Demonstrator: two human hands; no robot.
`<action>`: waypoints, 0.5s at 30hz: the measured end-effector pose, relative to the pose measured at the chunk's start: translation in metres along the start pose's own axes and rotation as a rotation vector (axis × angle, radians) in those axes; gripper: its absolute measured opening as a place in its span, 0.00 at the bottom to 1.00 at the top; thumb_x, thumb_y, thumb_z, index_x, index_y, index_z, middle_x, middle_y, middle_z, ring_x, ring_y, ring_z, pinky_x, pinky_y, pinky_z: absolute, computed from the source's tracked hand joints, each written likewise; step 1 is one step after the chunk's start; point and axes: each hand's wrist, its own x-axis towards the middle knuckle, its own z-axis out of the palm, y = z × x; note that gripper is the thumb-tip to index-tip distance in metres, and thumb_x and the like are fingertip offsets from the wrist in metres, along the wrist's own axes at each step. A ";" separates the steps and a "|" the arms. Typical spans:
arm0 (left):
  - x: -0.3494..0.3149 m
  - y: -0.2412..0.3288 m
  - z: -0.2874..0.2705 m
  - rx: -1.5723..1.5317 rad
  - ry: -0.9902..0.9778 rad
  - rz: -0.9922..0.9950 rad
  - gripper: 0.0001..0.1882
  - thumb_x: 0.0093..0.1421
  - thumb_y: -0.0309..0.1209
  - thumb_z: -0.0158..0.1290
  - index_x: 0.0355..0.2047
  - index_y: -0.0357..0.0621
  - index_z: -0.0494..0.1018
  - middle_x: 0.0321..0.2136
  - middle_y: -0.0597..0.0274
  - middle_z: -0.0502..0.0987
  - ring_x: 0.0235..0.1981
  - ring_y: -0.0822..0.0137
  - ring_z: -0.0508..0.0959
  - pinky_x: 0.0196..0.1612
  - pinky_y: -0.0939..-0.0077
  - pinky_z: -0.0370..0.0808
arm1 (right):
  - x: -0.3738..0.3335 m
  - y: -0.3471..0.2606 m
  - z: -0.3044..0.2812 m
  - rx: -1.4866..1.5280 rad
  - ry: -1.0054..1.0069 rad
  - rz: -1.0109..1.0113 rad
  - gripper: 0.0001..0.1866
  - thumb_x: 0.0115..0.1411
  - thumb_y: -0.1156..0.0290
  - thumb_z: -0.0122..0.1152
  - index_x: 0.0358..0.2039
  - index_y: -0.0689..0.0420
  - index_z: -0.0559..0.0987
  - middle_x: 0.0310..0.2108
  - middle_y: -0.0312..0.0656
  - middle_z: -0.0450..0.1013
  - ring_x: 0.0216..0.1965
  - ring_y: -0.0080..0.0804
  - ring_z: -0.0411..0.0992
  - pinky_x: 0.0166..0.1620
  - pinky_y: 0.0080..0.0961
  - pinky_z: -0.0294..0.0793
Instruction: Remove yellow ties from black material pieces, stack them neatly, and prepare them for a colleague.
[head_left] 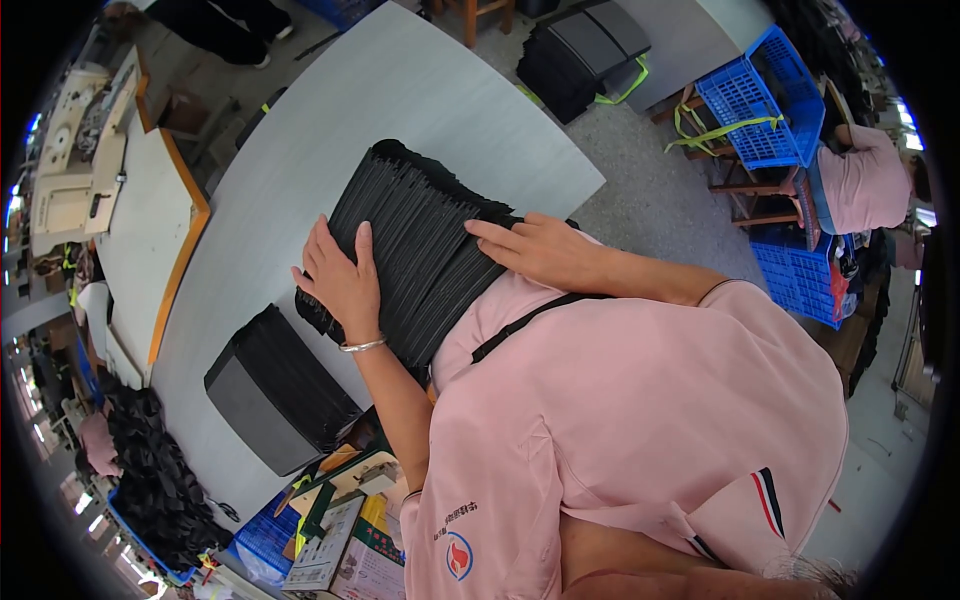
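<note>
A thick row of black, thin, flat pieces (415,250), packed edge to edge, lies on the pale table close to my body. Its pieces look like cut fabric or sheet material; I cannot tell which. On its left side rests my left hand (345,275), thumb and fingers spread, a bangle at the wrist. Across the row, my right hand (540,250) lies on the right edge with its index finger stretched out over the pieces. Neither hand visibly grips a piece. Left of the row stands a second black stack (285,390) with a grey face.
The pale table (440,90) curves around the work. A sewing machine (75,170) stands at the far left. Beyond the table's right end are another black stack (580,55) and blue crates (765,100), with a seated person (865,180) beside them. Boxes (350,540) crowd the lower left.
</note>
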 end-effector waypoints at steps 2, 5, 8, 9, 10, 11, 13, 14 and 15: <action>0.000 0.000 0.000 -0.009 0.001 -0.002 0.37 0.68 0.59 0.47 0.66 0.43 0.65 0.63 0.54 0.69 0.67 0.55 0.65 0.71 0.37 0.43 | 0.000 0.001 0.002 -0.051 -0.075 -0.043 0.14 0.59 0.72 0.55 0.46 0.58 0.78 0.66 0.45 0.66 0.32 0.28 0.75 0.37 0.27 0.70; 0.000 0.001 0.000 0.003 0.001 0.000 0.38 0.68 0.60 0.47 0.66 0.44 0.65 0.63 0.54 0.70 0.67 0.55 0.65 0.71 0.37 0.43 | -0.001 0.006 0.009 -0.050 -0.043 -0.082 0.13 0.59 0.71 0.56 0.44 0.58 0.78 0.67 0.48 0.66 0.31 0.27 0.75 0.36 0.26 0.70; 0.000 0.001 0.000 -0.006 0.003 0.000 0.37 0.68 0.59 0.47 0.66 0.44 0.65 0.63 0.54 0.70 0.67 0.55 0.65 0.71 0.37 0.43 | -0.003 0.005 0.009 -0.133 -0.053 -0.114 0.13 0.58 0.71 0.56 0.44 0.58 0.77 0.66 0.49 0.67 0.30 0.27 0.75 0.36 0.26 0.71; 0.001 0.001 0.000 0.001 0.002 0.001 0.38 0.68 0.60 0.47 0.66 0.44 0.65 0.63 0.54 0.70 0.67 0.55 0.65 0.71 0.36 0.43 | -0.002 0.005 0.008 -0.132 -0.054 -0.116 0.13 0.58 0.71 0.56 0.44 0.58 0.77 0.66 0.49 0.67 0.30 0.27 0.75 0.36 0.26 0.71; 0.001 0.001 0.000 0.008 0.002 0.003 0.38 0.68 0.60 0.47 0.66 0.44 0.65 0.63 0.54 0.70 0.67 0.55 0.65 0.71 0.36 0.44 | -0.002 0.006 0.008 -0.140 -0.039 -0.131 0.13 0.58 0.71 0.56 0.44 0.58 0.77 0.64 0.49 0.68 0.30 0.27 0.76 0.35 0.26 0.71; 0.001 0.001 0.000 0.008 0.002 0.002 0.38 0.68 0.60 0.47 0.66 0.44 0.65 0.63 0.54 0.70 0.67 0.55 0.65 0.71 0.36 0.44 | -0.002 0.006 0.007 -0.147 -0.025 -0.146 0.13 0.58 0.71 0.56 0.44 0.58 0.77 0.63 0.49 0.69 0.30 0.27 0.76 0.35 0.26 0.71; 0.001 0.000 -0.001 -0.001 0.007 0.007 0.37 0.68 0.59 0.47 0.66 0.44 0.65 0.63 0.54 0.70 0.67 0.55 0.65 0.71 0.36 0.44 | -0.002 0.005 0.008 -0.119 -0.014 -0.144 0.14 0.58 0.71 0.56 0.45 0.58 0.77 0.60 0.47 0.70 0.29 0.28 0.76 0.35 0.27 0.71; 0.001 0.001 -0.001 -0.001 0.007 0.008 0.37 0.68 0.59 0.47 0.66 0.44 0.65 0.63 0.54 0.70 0.67 0.55 0.65 0.71 0.36 0.44 | -0.002 0.005 0.009 -0.091 -0.002 -0.141 0.14 0.58 0.71 0.56 0.46 0.58 0.76 0.58 0.45 0.71 0.29 0.29 0.76 0.35 0.27 0.71; 0.001 0.001 -0.001 0.007 0.007 0.009 0.37 0.68 0.59 0.47 0.66 0.44 0.65 0.63 0.54 0.70 0.67 0.55 0.65 0.71 0.36 0.44 | -0.001 0.005 0.009 -0.092 -0.001 -0.140 0.14 0.58 0.71 0.56 0.46 0.58 0.76 0.58 0.45 0.71 0.29 0.29 0.76 0.35 0.27 0.71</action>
